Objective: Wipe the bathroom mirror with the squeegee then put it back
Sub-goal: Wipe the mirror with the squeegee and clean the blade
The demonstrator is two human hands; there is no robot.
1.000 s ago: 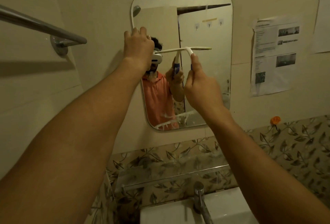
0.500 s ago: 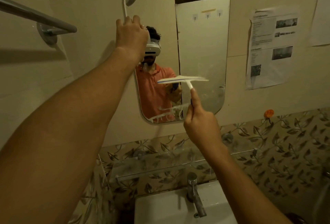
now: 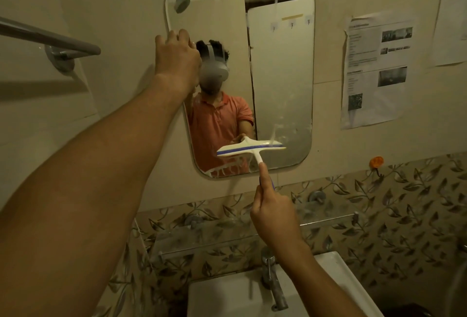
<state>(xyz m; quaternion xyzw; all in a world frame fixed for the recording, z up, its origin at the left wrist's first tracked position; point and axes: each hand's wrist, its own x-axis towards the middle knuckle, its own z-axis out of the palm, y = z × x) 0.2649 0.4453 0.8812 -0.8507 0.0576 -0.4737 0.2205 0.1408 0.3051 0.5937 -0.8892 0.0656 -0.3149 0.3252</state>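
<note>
A person cleans a wall-hung bathroom mirror (image 3: 278, 76), a tall pane of plain glass with rounded corners and a thin bright rim, fixed to a smooth cream wall above a band of leaf-patterned tile (image 3: 379, 215); below it sit a clouded glass shelf (image 3: 227, 237), a white ceramic basin (image 3: 222, 296) and a dull metal tap (image 3: 273, 278).

The left hand (image 3: 177, 56) reaches to the mirror's upper left edge, fingers curled over the rim, a hold that looks meant to steady the pane against the push of the wiping; the right hand (image 3: 274, 213) wraps the tool's blue grip, index finger laid straight up the white stem, likely to press and steer the blade.

The squeegee (image 3: 250, 148), a T of pale plastic with a blue strip along its wide head, lies nearly level across the glass close to the mirror's bottom edge, right of centre; it appears to touch the glass, near the end of a downward pull.

White foam (image 3: 222, 170) gathers in drips along the bottom rim at the lower left corner; a faint wet streak rises from the blade's right tip.
</note>
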